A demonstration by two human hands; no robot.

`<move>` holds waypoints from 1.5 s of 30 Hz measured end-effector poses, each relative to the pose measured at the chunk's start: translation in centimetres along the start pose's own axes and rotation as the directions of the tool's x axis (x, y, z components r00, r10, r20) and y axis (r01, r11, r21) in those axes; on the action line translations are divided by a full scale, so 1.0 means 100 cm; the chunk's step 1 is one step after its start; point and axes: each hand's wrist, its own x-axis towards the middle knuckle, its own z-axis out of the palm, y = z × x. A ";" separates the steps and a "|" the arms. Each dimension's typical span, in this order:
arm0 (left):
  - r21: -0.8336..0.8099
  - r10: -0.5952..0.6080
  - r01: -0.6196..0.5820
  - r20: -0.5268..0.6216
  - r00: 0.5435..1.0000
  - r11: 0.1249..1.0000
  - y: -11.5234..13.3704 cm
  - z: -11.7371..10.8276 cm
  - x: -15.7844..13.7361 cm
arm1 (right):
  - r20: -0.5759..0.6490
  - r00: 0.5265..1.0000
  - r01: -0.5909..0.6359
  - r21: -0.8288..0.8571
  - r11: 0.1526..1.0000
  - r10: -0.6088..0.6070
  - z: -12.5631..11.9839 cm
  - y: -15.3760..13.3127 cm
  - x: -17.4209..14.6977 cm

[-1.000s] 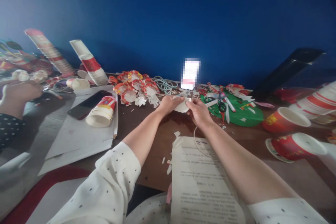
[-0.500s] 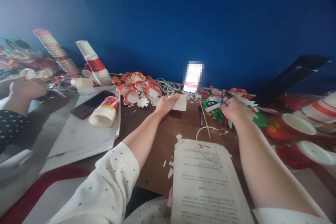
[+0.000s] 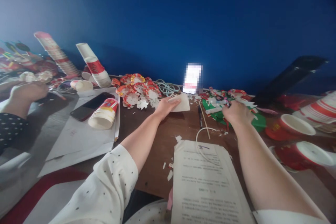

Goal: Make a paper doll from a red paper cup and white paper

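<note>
My left hand is closed on the edge of a cream-white piece of paper, held above the brown table. Beside it lies a heap of red-and-white flower shapes cut from paper cups. My right hand reaches into a pile of green and red paper scraps. Its fingers are curled at a small dark thing, mostly hidden by the hand, that I cannot make out. A white tube-like piece lies just left of those fingers. A black pen and a thin wooden stick lie between my hands.
A printed paper stack lies in front of me, a pale strip looping over it. Leftward are a nested cup stack, a phone and another person's hand. Red cups lie at right. A bright screen leans on the blue wall.
My left hand and the paper have shifted slightly right, and the paper is tilted more. My right hand has lowered a little into the scraps, its fingers more hidden.
</note>
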 end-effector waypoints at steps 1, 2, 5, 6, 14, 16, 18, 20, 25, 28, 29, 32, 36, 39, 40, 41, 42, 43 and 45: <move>-0.016 0.000 0.000 -0.005 1.000 1.000 0.000 0.000 0.000 | -0.043 0.999 0.013 0.029 0.999 -0.011 -0.005 -0.003 -0.003; -0.036 0.002 -0.003 -0.010 1.000 0.999 0.000 0.001 0.000 | -0.065 0.998 0.023 0.057 0.998 -0.019 -0.008 -0.007 -0.006; -0.169 0.003 0.006 0.052 0.999 0.986 0.003 0.007 -0.003 | -0.092 0.994 0.064 0.125 0.990 -0.052 -0.012 -0.021 -0.017; -0.220 0.005 0.016 0.092 0.996 0.975 0.004 0.010 -0.004 | -0.118 0.989 0.107 0.153 0.982 -0.089 -0.011 -0.026 -0.022; -0.370 -0.021 0.131 0.288 0.957 0.920 0.007 0.022 -0.013 | -0.311 0.856 0.517 0.470 0.716 -0.414 -0.002 -0.054 -0.049; -0.359 -0.021 0.128 0.289 0.957 0.924 0.006 0.021 -0.012 | -0.295 0.894 0.448 0.618 0.646 -0.338 0.001 -0.056 -0.049; -0.356 -0.008 0.112 0.281 0.960 0.928 0.005 0.021 -0.011 | -0.221 0.945 0.318 0.786 0.530 -0.239 0.006 -0.058 -0.046; -0.354 0.002 0.100 0.277 0.961 0.930 0.003 0.020 -0.009 | -0.134 0.974 0.193 0.912 0.362 -0.183 0.012 -0.061 -0.044; -0.340 0.007 0.084 0.259 0.966 0.936 0.001 0.020 -0.007 | 0.091 0.973 -0.071 0.992 0.100 -0.212 0.018 -0.066 -0.048; -0.323 0.002 0.076 0.232 0.973 0.943 0.001 0.020 -0.007 | 0.130 0.964 -0.102 0.986 0.130 -0.231 0.014 -0.070 -0.054; -0.317 0.000 0.072 0.222 0.975 0.946 0.001 0.020 -0.007 | 0.121 0.965 -0.089 0.986 0.142 -0.233 0.012 -0.071 -0.056; -0.295 0.009 0.056 0.215 0.976 0.954 0.000 0.019 -0.006 | 0.101 0.956 -0.064 0.988 0.140 -0.276 0.010 -0.073 -0.060; -0.273 0.018 0.040 0.207 0.978 0.961 -0.001 0.018 -0.005 | 0.169 0.929 -0.143 0.984 0.103 -0.328 0.015 -0.073 -0.060; -0.253 0.019 0.036 0.210 0.978 0.967 -0.002 0.019 -0.006 | 0.171 0.936 -0.153 0.985 0.084 -0.307 0.021 -0.072 -0.060; -0.243 0.014 0.037 0.208 0.978 0.969 -0.002 0.019 -0.006 | 0.161 0.941 -0.142 0.986 0.083 -0.297 0.022 -0.072 -0.060; -0.233 0.010 0.039 0.204 0.979 0.972 -0.002 0.019 -0.005 | 0.144 0.948 -0.127 0.989 0.080 -0.285 0.024 -0.072 -0.061; -0.227 0.007 0.039 0.199 0.980 0.973 -0.002 0.019 -0.005 | 0.122 0.955 -0.107 0.992 0.072 -0.269 0.025 -0.073 -0.061; -0.225 0.007 0.037 0.193 0.981 0.974 -0.002 0.019 -0.005 | 0.096 0.963 -0.084 0.995 0.058 -0.252 0.026 -0.073 -0.062; -0.228 0.014 0.030 0.188 0.982 0.973 -0.002 0.018 -0.005 | 0.045 0.971 -0.040 0.999 0.026 -0.236 0.027 -0.074 -0.063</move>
